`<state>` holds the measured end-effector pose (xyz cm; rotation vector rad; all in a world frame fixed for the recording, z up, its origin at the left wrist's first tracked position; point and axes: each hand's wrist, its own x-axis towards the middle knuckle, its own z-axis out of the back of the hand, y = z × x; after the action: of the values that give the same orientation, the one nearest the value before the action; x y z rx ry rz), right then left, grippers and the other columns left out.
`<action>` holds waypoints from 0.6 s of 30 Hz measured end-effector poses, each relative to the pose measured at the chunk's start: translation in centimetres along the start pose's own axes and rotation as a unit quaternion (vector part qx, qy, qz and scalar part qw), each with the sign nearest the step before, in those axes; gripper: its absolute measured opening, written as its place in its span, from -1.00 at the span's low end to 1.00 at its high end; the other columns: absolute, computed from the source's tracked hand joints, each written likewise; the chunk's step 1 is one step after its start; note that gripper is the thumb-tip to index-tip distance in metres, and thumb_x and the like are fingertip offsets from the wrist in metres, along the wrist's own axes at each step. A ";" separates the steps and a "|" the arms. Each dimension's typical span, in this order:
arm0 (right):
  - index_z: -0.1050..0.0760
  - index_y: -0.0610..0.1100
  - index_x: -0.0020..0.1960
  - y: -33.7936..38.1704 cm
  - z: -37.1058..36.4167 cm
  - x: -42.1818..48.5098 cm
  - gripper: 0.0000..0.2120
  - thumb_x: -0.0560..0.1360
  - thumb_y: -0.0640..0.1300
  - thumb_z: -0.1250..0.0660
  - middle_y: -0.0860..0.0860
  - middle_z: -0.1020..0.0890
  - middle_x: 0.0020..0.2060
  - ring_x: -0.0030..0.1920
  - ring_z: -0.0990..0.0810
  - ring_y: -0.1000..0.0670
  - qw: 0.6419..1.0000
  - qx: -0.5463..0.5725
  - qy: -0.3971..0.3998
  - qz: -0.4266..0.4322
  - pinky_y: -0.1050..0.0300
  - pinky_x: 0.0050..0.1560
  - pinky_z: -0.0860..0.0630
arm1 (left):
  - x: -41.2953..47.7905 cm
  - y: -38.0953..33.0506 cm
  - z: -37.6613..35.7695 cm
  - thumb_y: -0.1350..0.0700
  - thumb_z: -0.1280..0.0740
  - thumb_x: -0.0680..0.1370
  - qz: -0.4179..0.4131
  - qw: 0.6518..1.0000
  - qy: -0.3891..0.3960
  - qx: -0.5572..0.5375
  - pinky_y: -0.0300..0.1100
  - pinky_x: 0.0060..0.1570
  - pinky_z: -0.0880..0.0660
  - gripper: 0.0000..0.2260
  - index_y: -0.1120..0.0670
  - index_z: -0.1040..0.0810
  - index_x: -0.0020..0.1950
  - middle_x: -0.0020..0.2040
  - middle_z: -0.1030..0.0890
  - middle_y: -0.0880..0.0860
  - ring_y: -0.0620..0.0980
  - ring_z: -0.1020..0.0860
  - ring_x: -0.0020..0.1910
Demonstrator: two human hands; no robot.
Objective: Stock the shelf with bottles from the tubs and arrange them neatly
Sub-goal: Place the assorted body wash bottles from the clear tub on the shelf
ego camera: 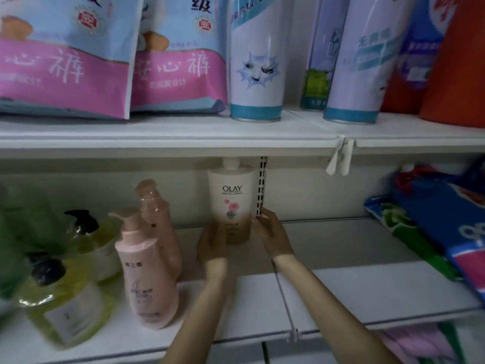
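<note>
two pink plastic pump bottles (pixel 147 279) and two yellow-green pump bottles (pixel 65 311) already stand on the white lower shelf (pixel 341 292), while the left hand (pixel 212 244) and right hand (pixel 273 232) both grip a white-and-peach olay bottle (pixel 232 203) near the back, with room left to fill.

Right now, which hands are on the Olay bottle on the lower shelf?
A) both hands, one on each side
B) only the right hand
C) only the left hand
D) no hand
A: the left hand and the right hand each hold one side of the upright Olay bottle.
</note>
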<state>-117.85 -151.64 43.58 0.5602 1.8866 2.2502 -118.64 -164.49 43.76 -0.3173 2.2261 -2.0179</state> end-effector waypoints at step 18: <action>-0.49 -0.13 0.11 -6.9 24.7 -26.6 -0.84 0.55 -0.27 -0.24 -0.04 -0.60 0.00 -0.02 -0.60 0.06 0.991 0.017 -0.010 -0.130 0.20 0.02 -0.54 | -31.1 6.7 -2.6 0.07 -0.43 0.49 0.055 0.964 0.258 0.025 0.04 0.20 -0.51 -0.84 -0.06 -0.59 0.06 0.07 -0.65 -0.01 -0.04 -0.60 0.11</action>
<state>-84.98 -136.89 35.34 0.3181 1.8687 2.0444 -89.55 -154.07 35.77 0.3768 2.3848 -2.2870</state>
